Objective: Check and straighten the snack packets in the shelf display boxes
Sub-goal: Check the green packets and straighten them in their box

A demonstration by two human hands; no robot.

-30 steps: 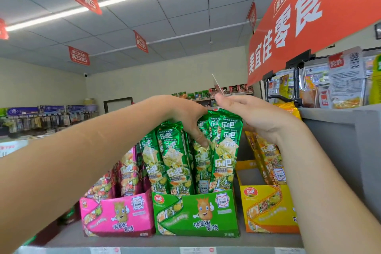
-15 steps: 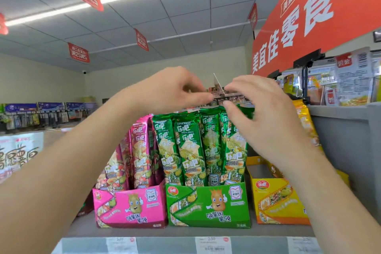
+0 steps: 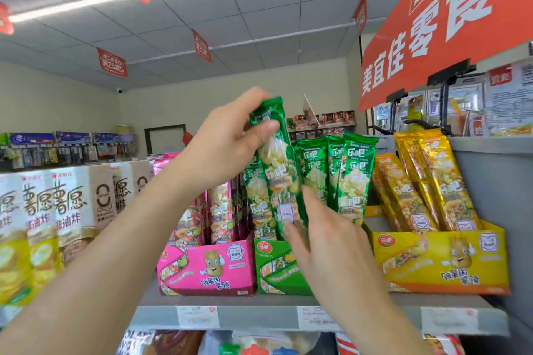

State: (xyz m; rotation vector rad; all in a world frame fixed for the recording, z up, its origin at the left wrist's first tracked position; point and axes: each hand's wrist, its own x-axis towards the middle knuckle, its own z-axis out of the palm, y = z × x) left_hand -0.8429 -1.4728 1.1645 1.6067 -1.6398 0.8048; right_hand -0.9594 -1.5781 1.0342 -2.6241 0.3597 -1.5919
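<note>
Well, at the far left of the frame stand tall white and brown paper-look crisp bags (image 3: 66, 210), side by side on the grey metal shelf (image 3: 259, 317); just right of them sits the pink cardboard display box (image 3: 207, 265), with long pink foil packets (image 3: 220, 210) upright inside it. My left hand (image 3: 222, 150) reaches in from the lower left to the middle of the frame; its thumb and curled fingers pinch the top end of one long green foil snack packet (image 3: 277, 170). That packet's top stands higher than its neighbours and leans a little to the left; its lower end points down at the green cardboard display box (image 3: 274, 268), which touches the pink box on its right side; whether the end sits inside the box I cannot tell, as my other hand covers it. My right hand (image 3: 331, 242) comes up from the lower right, in front of the green box; its fingers are stretched nearly straight and lie against the lower part of the held packet, though they are blurred. Behind and right of it the other green foil packets (image 3: 349, 176) stand upright in their box; further right is the yellow cardboard display box (image 3: 438, 262), its yellow foil packets (image 3: 418, 187) leaning back to the left. A red banner with white characters (image 3: 432, 37) hangs at the upper right.
</note>
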